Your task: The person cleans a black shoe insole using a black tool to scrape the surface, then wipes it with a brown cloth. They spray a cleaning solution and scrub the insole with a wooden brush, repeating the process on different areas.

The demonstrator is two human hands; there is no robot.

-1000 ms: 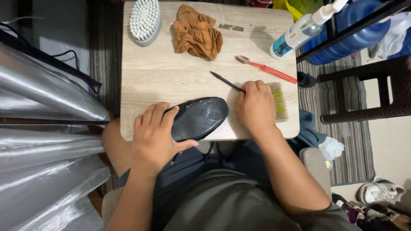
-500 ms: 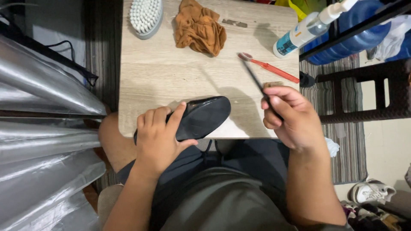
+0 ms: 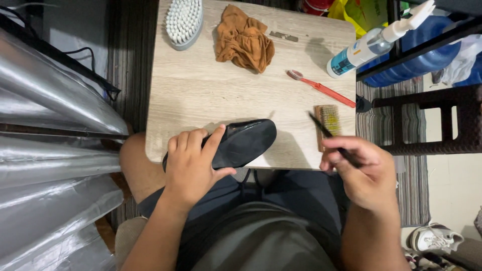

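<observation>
We see a black shoe (image 3: 241, 143), sole up, lying at the near edge of the light wooden surface (image 3: 201, 95), just below the frame's centre. Our left hand (image 3: 193, 168) is curled around its heel end, thumb pressed on the sole. At lower right, our right hand (image 3: 364, 170) is closed on a thin dark tool (image 3: 326, 133), its tip over a small wooden brush (image 3: 327, 123). Further up lie a red toothbrush (image 3: 321, 89), a crumpled brown cloth (image 3: 245, 44), a white scrub brush (image 3: 184, 21) and a spray bottle (image 3: 374, 44).
</observation>
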